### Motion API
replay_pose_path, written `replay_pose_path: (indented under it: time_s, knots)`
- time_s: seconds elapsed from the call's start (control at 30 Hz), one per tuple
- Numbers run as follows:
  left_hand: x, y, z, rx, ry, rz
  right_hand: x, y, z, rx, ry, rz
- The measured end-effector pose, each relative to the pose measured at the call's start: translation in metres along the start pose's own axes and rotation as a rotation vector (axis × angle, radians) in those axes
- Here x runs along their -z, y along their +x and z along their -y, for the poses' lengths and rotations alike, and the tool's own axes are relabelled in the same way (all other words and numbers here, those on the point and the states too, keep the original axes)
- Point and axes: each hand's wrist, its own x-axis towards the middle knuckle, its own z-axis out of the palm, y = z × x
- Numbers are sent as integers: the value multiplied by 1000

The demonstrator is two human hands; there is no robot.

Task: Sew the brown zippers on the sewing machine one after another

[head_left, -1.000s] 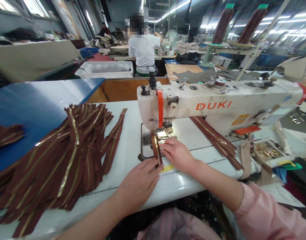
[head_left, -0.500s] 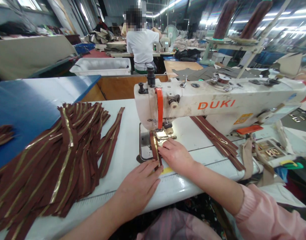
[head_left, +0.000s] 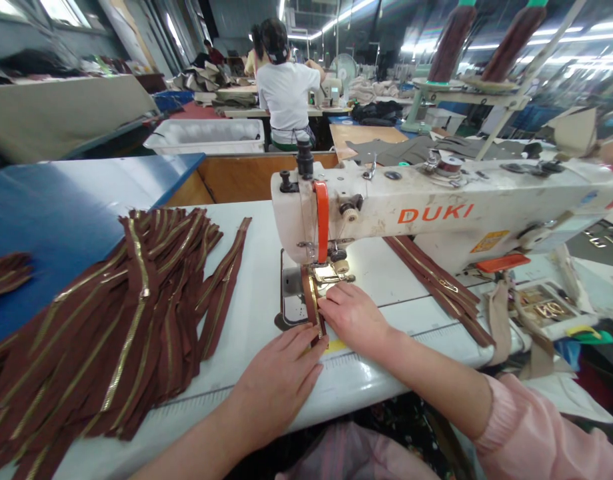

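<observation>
Fingers of the left hand [head_left: 276, 377] were stretched out nearly straight and set close together, laid open over the near end of a brown zipper strip [head_left: 313, 300] at the centre of the frame. By the right hand [head_left: 359, 317], with its fingers bent, the strip's right edge was touched; whether it was pinched could not be told. The strip's far end was placed beneath the head of the sewing machine [head_left: 426, 200], on the white bench [head_left: 256, 300]. A pile of brown zipper strips [head_left: 146, 320] was spread at the left of the frame. Compared with half a second earlier, both hands were held almost unchanged; the scene was shifted slightly downward, and green tops of the thread spools [head_left: 453, 43], cut off before, were shown at the upper right.
</observation>
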Motion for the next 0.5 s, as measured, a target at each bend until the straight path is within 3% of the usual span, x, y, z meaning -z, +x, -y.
replay_pose_path:
  time_s: [0.5]
  knots:
    - [1, 0, 3, 25, 10, 1, -2, 2, -3, 11, 8, -38]
